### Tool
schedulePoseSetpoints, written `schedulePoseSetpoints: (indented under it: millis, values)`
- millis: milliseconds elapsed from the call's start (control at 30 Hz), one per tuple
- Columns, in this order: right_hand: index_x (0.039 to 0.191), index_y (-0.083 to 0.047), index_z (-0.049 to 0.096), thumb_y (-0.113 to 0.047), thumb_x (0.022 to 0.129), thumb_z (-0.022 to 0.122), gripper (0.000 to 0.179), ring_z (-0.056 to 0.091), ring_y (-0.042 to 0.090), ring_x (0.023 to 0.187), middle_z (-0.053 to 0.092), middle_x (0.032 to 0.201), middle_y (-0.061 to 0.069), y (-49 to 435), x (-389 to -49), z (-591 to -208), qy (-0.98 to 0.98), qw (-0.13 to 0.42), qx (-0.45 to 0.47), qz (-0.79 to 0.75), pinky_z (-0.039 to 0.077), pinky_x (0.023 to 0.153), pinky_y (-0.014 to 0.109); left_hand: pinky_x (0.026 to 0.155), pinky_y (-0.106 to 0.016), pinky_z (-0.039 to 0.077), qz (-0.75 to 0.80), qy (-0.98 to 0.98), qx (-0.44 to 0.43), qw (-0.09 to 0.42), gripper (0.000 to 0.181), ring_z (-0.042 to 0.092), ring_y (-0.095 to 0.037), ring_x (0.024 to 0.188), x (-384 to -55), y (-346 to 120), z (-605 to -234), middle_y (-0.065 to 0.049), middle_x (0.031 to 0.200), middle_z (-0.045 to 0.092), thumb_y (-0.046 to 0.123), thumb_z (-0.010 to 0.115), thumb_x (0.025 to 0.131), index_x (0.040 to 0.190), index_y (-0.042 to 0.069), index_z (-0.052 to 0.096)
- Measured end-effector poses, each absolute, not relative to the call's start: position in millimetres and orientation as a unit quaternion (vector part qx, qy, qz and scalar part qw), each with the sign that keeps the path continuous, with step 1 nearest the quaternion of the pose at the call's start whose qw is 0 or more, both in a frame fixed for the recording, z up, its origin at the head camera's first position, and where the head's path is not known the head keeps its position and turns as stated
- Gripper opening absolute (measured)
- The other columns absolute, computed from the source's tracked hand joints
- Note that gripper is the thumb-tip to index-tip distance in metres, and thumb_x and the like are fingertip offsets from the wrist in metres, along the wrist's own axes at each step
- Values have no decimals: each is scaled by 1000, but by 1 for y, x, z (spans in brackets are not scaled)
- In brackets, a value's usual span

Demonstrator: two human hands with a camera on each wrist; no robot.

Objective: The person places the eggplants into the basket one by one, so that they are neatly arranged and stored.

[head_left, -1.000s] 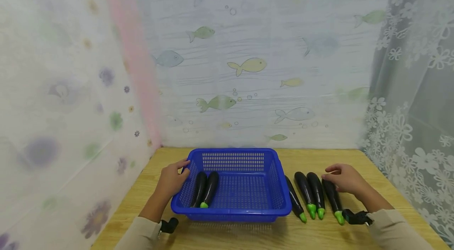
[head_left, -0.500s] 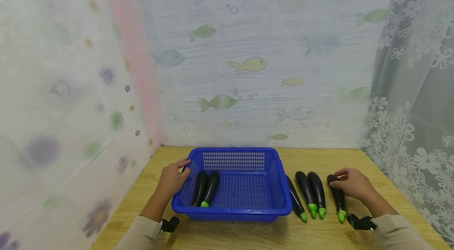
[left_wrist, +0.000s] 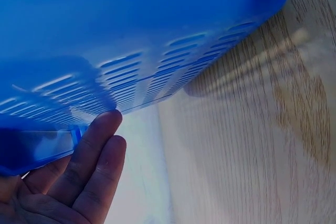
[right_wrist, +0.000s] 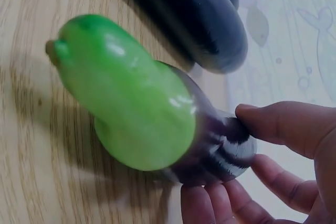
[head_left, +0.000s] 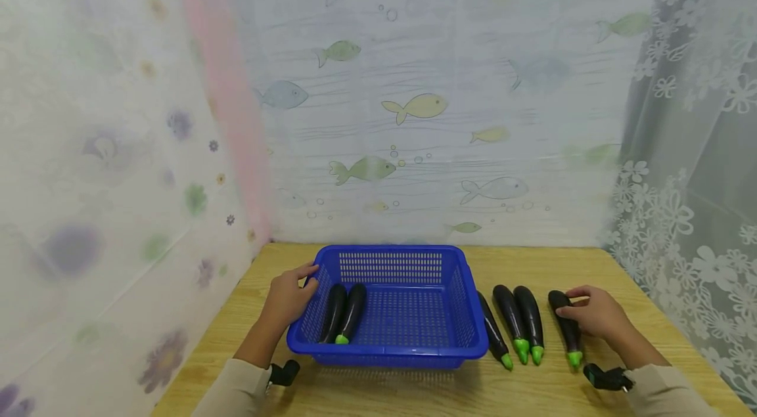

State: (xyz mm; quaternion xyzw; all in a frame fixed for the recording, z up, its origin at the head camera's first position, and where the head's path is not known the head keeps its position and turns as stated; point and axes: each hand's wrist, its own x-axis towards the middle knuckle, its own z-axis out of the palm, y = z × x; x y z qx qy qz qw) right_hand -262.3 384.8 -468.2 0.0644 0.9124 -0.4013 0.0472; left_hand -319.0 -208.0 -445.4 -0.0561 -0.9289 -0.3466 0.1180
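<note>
At the right of the counter (head_left: pixel 520 397), with green cap (head_left: pixel 575 360) pointing near, pinching the rightmost eggplant (head_left: pixel 570 336) toward its farther dark end, between thumb and fingers of the right grip (head_left: pixel 598 313). Touching the blue basket (head_left: pixel 387 351) at its left rim with the left grip (head_left: pixel 286 299); clasped or loose, cannot tell. Behind, fish-printed sheeting (head_left: pixel 432 161).

Six o'clock: basket (head_left: pixel 388 352) is showing smooth plastic, its rim shining. Four o'clock: eggplants (head_left: pixel 529 318) are gleaming, glossy and smooth. Tabletop (head_left: pixel 532 266) is showing wood grain. Sleeves (head_left: pixel 236 391) are looking like matt cloth.
</note>
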Motion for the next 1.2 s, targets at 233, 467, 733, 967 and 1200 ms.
schedulePoseSetpoints:
  millis: [233, 467, 733, 967, 1200]
  values:
    - [136, 10, 37, -38, 87, 66, 75, 64, 28, 86, 43, 129, 40, 387, -259, -470, 899, 61, 62, -429, 54, 70, 42, 42, -27, 37, -345, -929, -55, 123, 41, 40, -13, 42, -319, -207, -446, -1, 139, 54, 25, 55, 91, 131, 17, 60]
    - [137, 11, 34, -43, 86, 65, 81, 66, 27, 84, 44, 128, 38, 389, -261, -475, 904, 66, 64, -419, 54, 69, 42, 43, -26, 39, -343, -929, -53, 126, 41, 44, -12, 45, -320, -207, -447, -2, 139, 54, 24, 56, 91, 130, 15, 61]
    - [140, 10, 30, -44, 87, 64, 83, 65, 31, 91, 40, 132, 40, 386, -261, -469, 893, 74, 68, -439, 54, 71, 43, 42, -27, 38, -346, -929, -50, 122, 41, 42, -12, 44, -319, -208, -446, 0, 138, 54, 25, 56, 91, 131, 17, 60]
    - [141, 7, 30, -44, 85, 66, 84, 64, 27, 92, 40, 134, 39, 381, -259, -460, 886, 69, 79, -452, 55, 73, 41, 43, -28, 39, -351, -927, -50, 121, 42, 44, -13, 45, -318, -208, -445, 0, 139, 53, 25, 55, 91, 131, 17, 60]
    - [143, 7, 24, -47, 87, 63, 88, 55, 42, 111, 36, 136, 39, 376, -259, -451, 882, 66, 60, -463, 55, 77, 43, 45, -28, 41, -351, -927, -53, 117, 42, 46, -13, 47, -318, -207, -445, -2, 140, 52, 24, 55, 91, 132, 15, 59]
